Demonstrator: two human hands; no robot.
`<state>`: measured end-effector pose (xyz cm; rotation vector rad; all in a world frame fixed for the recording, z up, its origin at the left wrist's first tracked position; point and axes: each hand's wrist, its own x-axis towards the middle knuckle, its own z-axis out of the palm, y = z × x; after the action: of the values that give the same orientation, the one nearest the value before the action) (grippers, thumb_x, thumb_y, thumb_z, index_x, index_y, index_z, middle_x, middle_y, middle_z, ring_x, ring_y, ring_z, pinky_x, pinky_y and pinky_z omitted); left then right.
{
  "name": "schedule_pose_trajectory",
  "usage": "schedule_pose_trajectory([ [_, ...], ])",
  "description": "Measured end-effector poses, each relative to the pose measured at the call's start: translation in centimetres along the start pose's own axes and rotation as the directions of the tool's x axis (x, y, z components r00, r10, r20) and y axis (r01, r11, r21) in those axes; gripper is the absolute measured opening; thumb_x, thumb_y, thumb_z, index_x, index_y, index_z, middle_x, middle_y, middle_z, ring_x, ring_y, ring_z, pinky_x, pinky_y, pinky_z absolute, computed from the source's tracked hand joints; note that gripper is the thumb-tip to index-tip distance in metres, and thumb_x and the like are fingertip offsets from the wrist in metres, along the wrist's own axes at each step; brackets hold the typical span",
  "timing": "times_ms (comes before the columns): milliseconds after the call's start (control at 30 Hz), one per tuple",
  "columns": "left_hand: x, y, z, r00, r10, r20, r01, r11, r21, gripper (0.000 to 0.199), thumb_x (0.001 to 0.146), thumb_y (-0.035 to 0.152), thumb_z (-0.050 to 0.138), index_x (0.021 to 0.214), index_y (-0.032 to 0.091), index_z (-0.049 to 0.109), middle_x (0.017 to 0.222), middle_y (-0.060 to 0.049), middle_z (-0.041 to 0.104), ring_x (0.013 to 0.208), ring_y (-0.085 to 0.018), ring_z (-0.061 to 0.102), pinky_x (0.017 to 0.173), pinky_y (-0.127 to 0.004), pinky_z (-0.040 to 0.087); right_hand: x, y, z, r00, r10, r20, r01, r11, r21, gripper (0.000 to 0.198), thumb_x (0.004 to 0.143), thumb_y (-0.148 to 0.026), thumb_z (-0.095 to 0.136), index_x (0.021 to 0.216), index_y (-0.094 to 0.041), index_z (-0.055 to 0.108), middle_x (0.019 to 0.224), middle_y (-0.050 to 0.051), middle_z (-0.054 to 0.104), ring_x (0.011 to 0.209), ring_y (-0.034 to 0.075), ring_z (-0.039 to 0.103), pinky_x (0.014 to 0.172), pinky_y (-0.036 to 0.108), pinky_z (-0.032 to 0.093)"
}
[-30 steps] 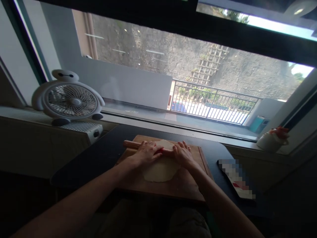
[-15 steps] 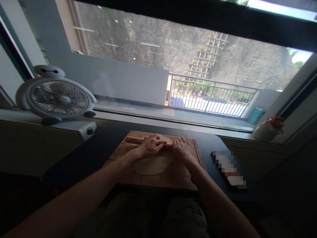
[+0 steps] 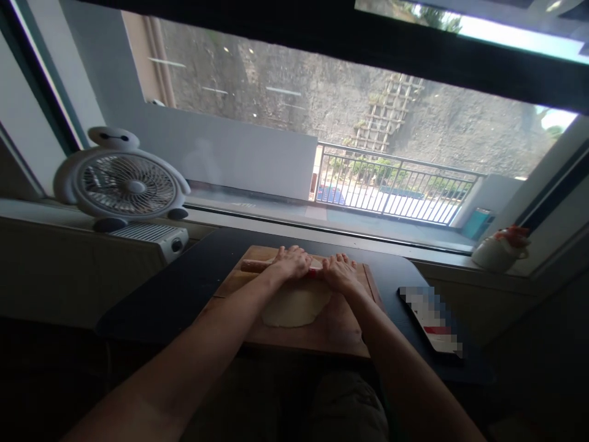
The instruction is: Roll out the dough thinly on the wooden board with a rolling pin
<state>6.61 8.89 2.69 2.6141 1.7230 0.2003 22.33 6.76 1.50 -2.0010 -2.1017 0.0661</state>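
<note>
A wooden rolling pin (image 3: 253,266) lies crosswise over a flat sheet of pale dough (image 3: 297,308). My left hand (image 3: 292,263) is on the pin left of its middle, fingers curled over the top. Close beside it, my right hand (image 3: 340,271) presses on the pin's right part and hides that end. Under the dough is a wooden cutting board (image 3: 340,334). The dough's near part spreads toward me, while a little of it shows beyond the pin between and behind the hands.
The board rests on a dark table (image 3: 184,294). A phone-like slab with a blurred face (image 3: 432,322) lies at right. A white fan (image 3: 133,187) stands on a heater (image 3: 172,242) at left. On the right sill is a white pot (image 3: 497,253). A large window rises behind the table.
Both hands now lie flatter over the rolling pin, and the left hand has shifted a little right and forward. The whole view has shifted slightly right and down.
</note>
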Motion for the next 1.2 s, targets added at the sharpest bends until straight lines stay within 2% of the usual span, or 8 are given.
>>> schedule_pose_trajectory([
  [133, -0.5, 0.1, -0.1, 0.999, 0.019, 0.026, -0.019, 1.000, -0.005, 0.044, 0.093, 0.037, 0.026, 0.122, 0.021, 0.055, 0.137, -0.011, 0.050, 0.131, -0.027, 0.036, 0.104, -0.055, 0.024, -0.8, 0.2, 0.7, 1.000, 0.005, -0.029, -0.005, 1.000, -0.007, 0.052, 0.097, -0.041, 0.019, 0.130, -0.014, 0.049, 0.144, 0.013, 0.039, 0.137, 0.027, 0.024, 0.108, 0.051, 0.019],
  [367, -9.3, 1.8, 0.8, 0.986, 0.167, 0.002, -0.167, 0.985, -0.050, 0.054, 0.095, 0.040, 0.019, 0.140, 0.016, 0.034, 0.149, -0.010, 0.034, 0.139, -0.022, 0.023, 0.112, -0.047, 0.014, -10.5, 1.9, 0.9, 0.984, -0.155, -0.085, 0.152, 0.988, -0.041, 0.054, 0.097, -0.038, 0.023, 0.145, -0.013, 0.029, 0.153, 0.006, 0.023, 0.142, 0.019, 0.013, 0.114, 0.042, 0.008],
  [467, -10.4, 1.9, 1.0, 0.975, 0.224, 0.009, -0.224, 0.974, -0.048, 0.056, 0.094, 0.041, 0.021, 0.143, 0.014, 0.029, 0.151, -0.010, 0.030, 0.140, -0.022, 0.020, 0.113, -0.048, 0.011, -11.6, 1.9, 0.3, 0.984, -0.175, -0.044, 0.173, 0.984, -0.035, 0.054, 0.097, -0.039, 0.023, 0.145, -0.014, 0.028, 0.152, 0.007, 0.024, 0.141, 0.019, 0.013, 0.114, 0.042, 0.008],
  [633, -5.0, 1.1, 0.8, 0.998, 0.057, 0.022, -0.057, 0.998, -0.006, 0.065, 0.092, 0.049, 0.021, 0.145, 0.013, 0.023, 0.154, -0.010, 0.018, 0.143, -0.024, 0.010, 0.113, -0.051, 0.003, -5.6, 0.7, -0.4, 0.995, -0.090, 0.047, 0.090, 0.996, 0.000, 0.053, 0.097, -0.043, 0.018, 0.138, -0.015, 0.039, 0.148, 0.011, 0.032, 0.139, 0.024, 0.020, 0.111, 0.049, 0.015],
  [767, 0.8, -0.4, 0.7, 0.995, -0.085, 0.059, 0.086, 0.996, -0.014, 0.067, 0.091, 0.052, 0.015, 0.145, 0.013, 0.024, 0.154, -0.013, 0.018, 0.142, -0.028, 0.012, 0.111, -0.056, 0.009, 0.4, -0.2, -0.6, 0.995, -0.065, 0.073, 0.067, 0.998, -0.019, 0.047, 0.097, -0.044, 0.022, 0.124, -0.021, 0.053, 0.139, 0.012, 0.045, 0.133, 0.026, 0.031, 0.106, 0.053, 0.021],
  [900, 2.6, -1.1, 1.1, 0.988, -0.143, 0.060, 0.145, 0.989, -0.021, 0.065, 0.091, 0.051, 0.017, 0.144, 0.015, 0.028, 0.151, -0.015, 0.025, 0.141, -0.030, 0.017, 0.108, -0.060, 0.013, 1.7, -0.4, -0.5, 0.995, -0.081, 0.056, 0.083, 0.996, -0.036, 0.044, 0.098, -0.041, 0.022, 0.119, -0.023, 0.056, 0.135, 0.011, 0.048, 0.131, 0.026, 0.033, 0.104, 0.054, 0.023],
  [1000, 0.5, -0.4, 1.3, 0.995, -0.093, 0.032, 0.094, 0.995, -0.023, 0.062, 0.092, 0.049, 0.017, 0.143, 0.016, 0.029, 0.151, -0.014, 0.026, 0.141, -0.028, 0.019, 0.110, -0.058, 0.011, -0.8, 0.2, -0.2, 0.994, -0.107, 0.037, 0.108, 0.994, -0.027, 0.047, 0.098, -0.040, 0.016, 0.124, -0.024, 0.053, 0.141, 0.007, 0.043, 0.136, 0.023, 0.026, 0.107, 0.051, 0.020],
  [1200, -8.2, 1.5, 1.7, 0.994, 0.095, -0.050, -0.095, 0.995, -0.003, 0.057, 0.094, 0.045, 0.020, 0.143, 0.017, 0.029, 0.151, -0.010, 0.029, 0.141, -0.022, 0.019, 0.113, -0.048, 0.008, -9.0, 1.6, 0.9, 0.980, -0.188, -0.059, 0.190, 0.982, 0.015, 0.051, 0.097, -0.041, 0.023, 0.143, -0.020, 0.031, 0.151, 0.004, 0.029, 0.141, 0.019, 0.015, 0.113, 0.044, 0.010],
])
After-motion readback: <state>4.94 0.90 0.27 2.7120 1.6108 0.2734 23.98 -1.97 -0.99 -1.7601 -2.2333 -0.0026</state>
